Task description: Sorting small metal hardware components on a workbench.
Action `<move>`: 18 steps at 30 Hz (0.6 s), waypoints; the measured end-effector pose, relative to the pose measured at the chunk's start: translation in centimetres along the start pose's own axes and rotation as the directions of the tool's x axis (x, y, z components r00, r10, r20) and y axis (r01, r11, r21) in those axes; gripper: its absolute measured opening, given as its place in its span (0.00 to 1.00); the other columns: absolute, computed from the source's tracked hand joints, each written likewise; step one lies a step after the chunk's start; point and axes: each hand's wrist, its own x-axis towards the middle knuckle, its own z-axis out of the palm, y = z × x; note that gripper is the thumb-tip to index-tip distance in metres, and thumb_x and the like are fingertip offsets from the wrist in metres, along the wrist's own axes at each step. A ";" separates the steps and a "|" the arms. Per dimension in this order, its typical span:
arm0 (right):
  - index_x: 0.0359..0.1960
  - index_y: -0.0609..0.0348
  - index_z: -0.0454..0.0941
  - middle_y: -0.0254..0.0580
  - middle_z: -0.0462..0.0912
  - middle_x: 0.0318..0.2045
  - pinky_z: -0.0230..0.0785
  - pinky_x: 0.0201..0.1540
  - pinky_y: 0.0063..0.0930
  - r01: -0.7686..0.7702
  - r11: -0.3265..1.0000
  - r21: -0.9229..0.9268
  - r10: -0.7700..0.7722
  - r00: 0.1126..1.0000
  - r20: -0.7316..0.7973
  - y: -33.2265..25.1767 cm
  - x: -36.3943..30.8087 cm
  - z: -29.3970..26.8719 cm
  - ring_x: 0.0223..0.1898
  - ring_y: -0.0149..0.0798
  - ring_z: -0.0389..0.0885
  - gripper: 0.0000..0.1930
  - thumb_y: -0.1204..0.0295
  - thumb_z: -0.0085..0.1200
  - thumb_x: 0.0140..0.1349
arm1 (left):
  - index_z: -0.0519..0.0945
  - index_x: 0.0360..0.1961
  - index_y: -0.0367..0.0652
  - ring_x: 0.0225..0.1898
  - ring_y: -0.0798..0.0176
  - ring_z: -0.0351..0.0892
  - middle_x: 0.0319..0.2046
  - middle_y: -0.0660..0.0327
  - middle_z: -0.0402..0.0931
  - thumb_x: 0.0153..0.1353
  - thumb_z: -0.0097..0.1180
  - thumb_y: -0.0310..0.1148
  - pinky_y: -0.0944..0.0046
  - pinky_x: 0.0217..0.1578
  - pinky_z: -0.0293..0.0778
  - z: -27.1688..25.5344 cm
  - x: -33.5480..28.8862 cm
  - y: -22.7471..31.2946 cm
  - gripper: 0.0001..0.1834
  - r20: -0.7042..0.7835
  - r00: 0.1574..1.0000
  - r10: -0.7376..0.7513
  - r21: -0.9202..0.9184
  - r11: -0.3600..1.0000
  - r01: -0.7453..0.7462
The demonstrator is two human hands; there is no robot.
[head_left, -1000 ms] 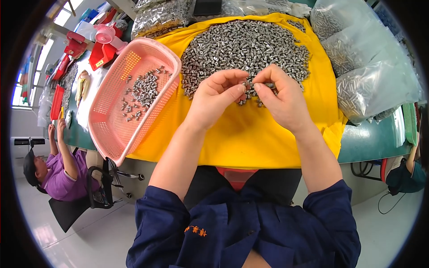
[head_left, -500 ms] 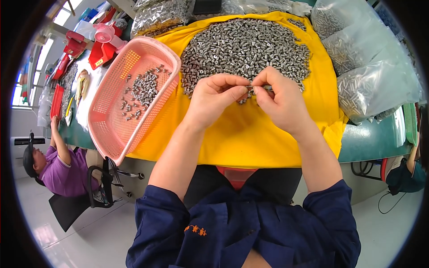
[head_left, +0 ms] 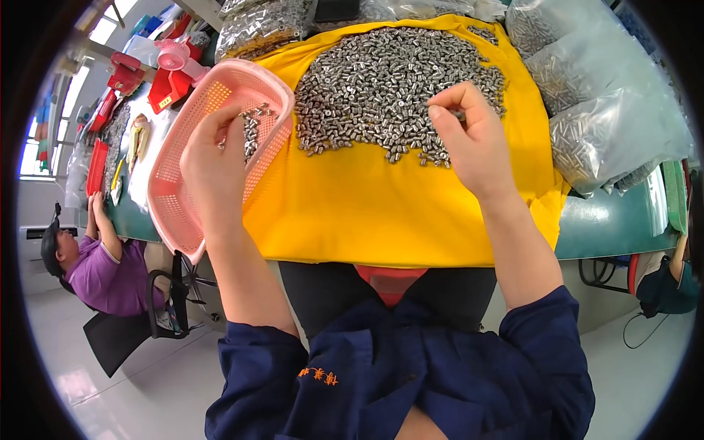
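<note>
My left hand (head_left: pixel 213 165) is over the pink perforated basket (head_left: pixel 167 176), its fingers pinched together. What they hold, if anything, is too small to make out. Small metal cylinders (head_left: pixel 253 132) lie in the basket, partly covered by that hand. My right hand (head_left: pixel 475 139) hovers at the near right edge of a wide pile of small silvery metal cylinders (head_left: pixel 381 81). Its thumb and index finger are closed together, and I cannot make out what is between them. Beneath the pile spreads a yellow cloth (head_left: pixel 367 213).
Clear plastic bags of metal parts (head_left: pixel 590 139) line the right side, with more bagged parts (head_left: pixel 264 29) at the back. Red bins (head_left: pixel 95 165) and a pink fan (head_left: pixel 173 55) stand at left. A person in purple (head_left: pixel 114 275) sits far left; another person (head_left: pixel 664 290) is at right.
My hands, which were together in front of the pile around a thin small piece, have parted. The left has moved left over the basket; the right has shifted slightly right.
</note>
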 end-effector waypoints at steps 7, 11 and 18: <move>0.30 0.60 0.69 0.26 0.68 0.19 0.54 0.20 0.13 0.023 0.999 -0.043 -0.024 1.000 -0.009 0.3 0.2 -0.4 0.19 0.17 0.60 0.02 0.77 0.47 0.56 | 0.79 0.28 0.40 0.30 0.54 0.76 0.27 0.56 0.76 0.47 0.57 0.35 0.61 0.33 0.71 4.0 -2.8 3.4 0.10 0.355 0.914 0.195 -0.093 0.981 -0.173; 0.30 0.61 0.69 0.27 0.69 0.19 0.55 0.20 0.13 0.022 0.999 -0.029 -0.022 1.000 0.013 0.3 0.1 -0.2 0.19 0.17 0.61 0.02 0.77 0.48 0.56 | 0.78 0.26 0.38 0.26 0.56 0.75 0.25 0.56 0.74 0.45 0.60 0.34 0.63 0.29 0.70 7.2 -4.3 4.1 0.10 0.635 0.756 0.157 0.022 0.975 -0.221; 0.30 0.62 0.70 0.28 0.71 0.21 0.57 0.21 0.14 0.025 1.000 -0.009 -0.024 0.999 0.022 0.1 0.1 -0.3 0.20 0.18 0.63 0.03 0.77 0.48 0.55 | 0.78 0.24 0.41 0.28 0.52 0.75 0.25 0.56 0.74 0.45 0.58 0.34 0.57 0.31 0.71 8.2 -4.3 3.4 0.08 0.619 0.757 0.210 -0.020 0.967 -0.252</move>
